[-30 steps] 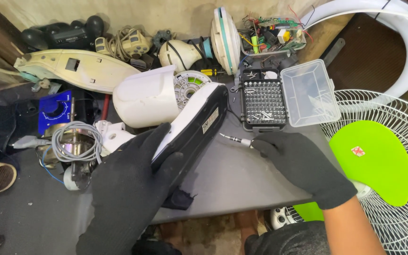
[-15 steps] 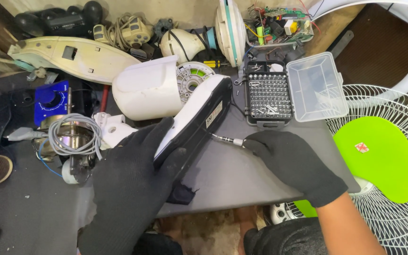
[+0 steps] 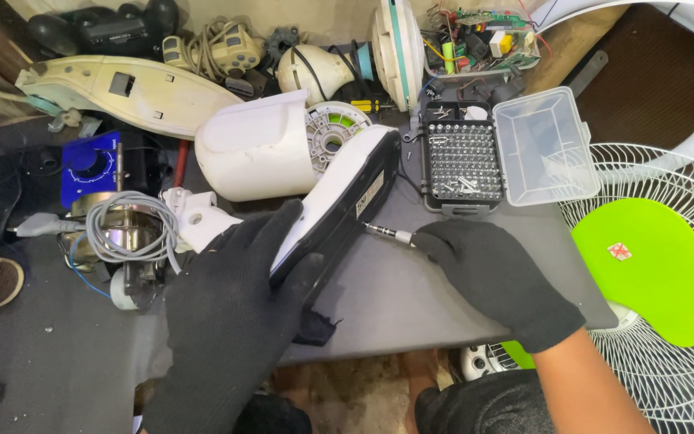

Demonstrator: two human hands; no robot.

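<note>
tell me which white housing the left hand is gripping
The slim white-and-black housing, tilted on edge under the left hand, with the right hand's screwdriver at its side. The rounded white housing behind lies untouched.

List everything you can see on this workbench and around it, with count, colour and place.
White-and-black plastic appliance housing: one, centre, tilted on edge.
Metal screwdriver: one, silver, tip at the housing's black side.
Screwdriver bit case: one, black with clear open lid, upper right of centre.
White domed motor cover: one, behind the housing.
Coiled grey cable: one, left.
Blue dial panel: one, left.
Green fan blade: one, inside white wire grille, right.
Circuit board: one, top.
Left hand: black glove, gripping the housing.
Right hand: black glove, holding the screwdriver.
</note>
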